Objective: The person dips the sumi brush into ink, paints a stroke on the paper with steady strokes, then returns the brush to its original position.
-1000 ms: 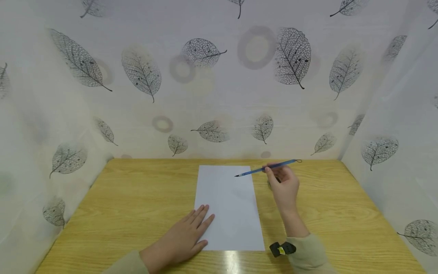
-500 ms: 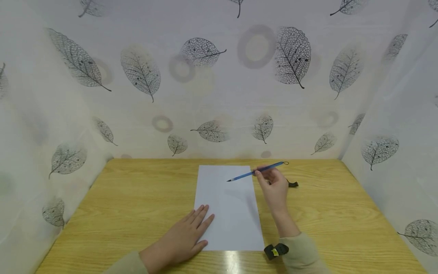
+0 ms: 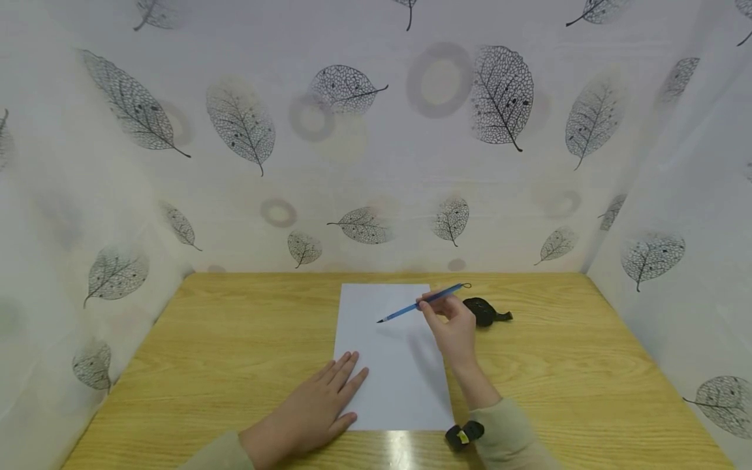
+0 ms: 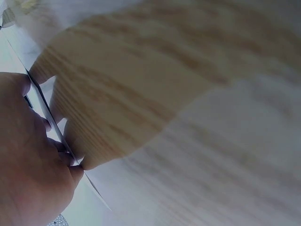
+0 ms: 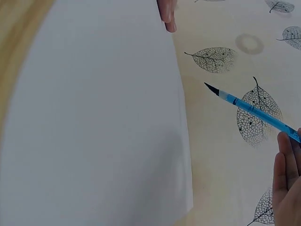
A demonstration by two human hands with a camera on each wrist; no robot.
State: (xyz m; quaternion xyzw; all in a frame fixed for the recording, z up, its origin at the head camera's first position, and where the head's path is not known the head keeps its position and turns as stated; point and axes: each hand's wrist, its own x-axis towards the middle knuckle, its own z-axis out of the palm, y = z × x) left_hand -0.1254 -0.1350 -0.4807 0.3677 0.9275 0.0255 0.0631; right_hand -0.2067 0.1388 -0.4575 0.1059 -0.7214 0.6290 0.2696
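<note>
A blank white sheet of paper lies on the wooden table in the head view. My left hand rests flat on its left edge, fingers straight and spread. Between thumb and fingers my right hand pinches a blue brush pen over the paper's upper right part. Its black pointed tip is toward the left, and a small loop sits at its other end. In the right wrist view the brush pen shows its dark tip apart from the paper. Part of the left hand shows in the left wrist view.
Just right of my right hand a small black dish with a short handle sits on the table. Leaf-printed curtains stand behind the table and along both sides. A black strap device is at my right cuff.
My right hand has moved left and slightly nearer with the brush pen, over the paper. The black dish, earlier mostly hidden behind that hand, is now visible. My left hand stays put.
</note>
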